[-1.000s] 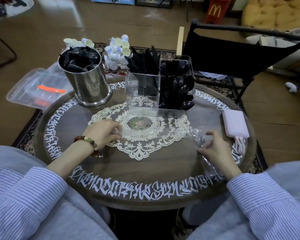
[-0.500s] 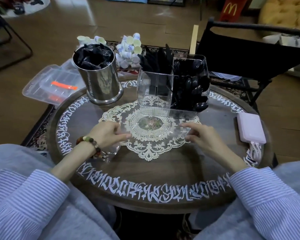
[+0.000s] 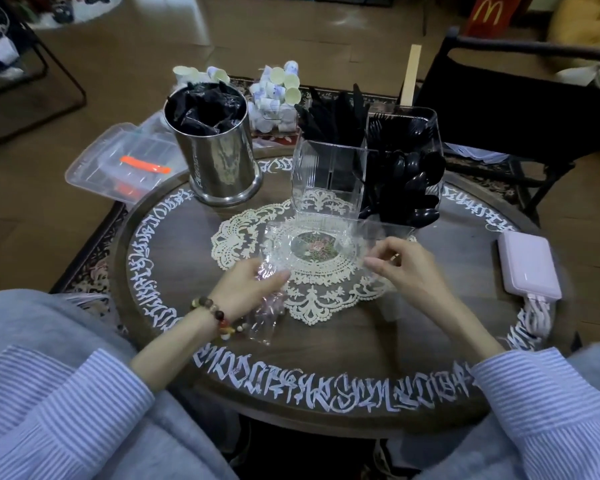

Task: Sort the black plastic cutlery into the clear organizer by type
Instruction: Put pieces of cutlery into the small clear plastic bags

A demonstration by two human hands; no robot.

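Wooden and round, the table [image 3: 326, 348] carries a steel can [image 3: 219, 161] stuffed with wrapped black cutlery [image 3: 205, 109] at the back left and the clear organizer [image 3: 368, 168] at the back centre, where knives, forks and spoons are already stood by type and the near left compartment is seen empty. A clear wrapper [image 3: 312, 244] is now stretched over the doily [image 3: 302, 258] between both hands, whereas a second earlier it was held low at the table's right edge. The right hand [image 3: 406, 268] has been brought in from that edge and pinches the wrapper's right end; the left hand [image 3: 246, 289] grips crumpled film at the other end. No loose cutlery is held, so an emptied wrapper is judged to be in hand, with more pieces left in the can.
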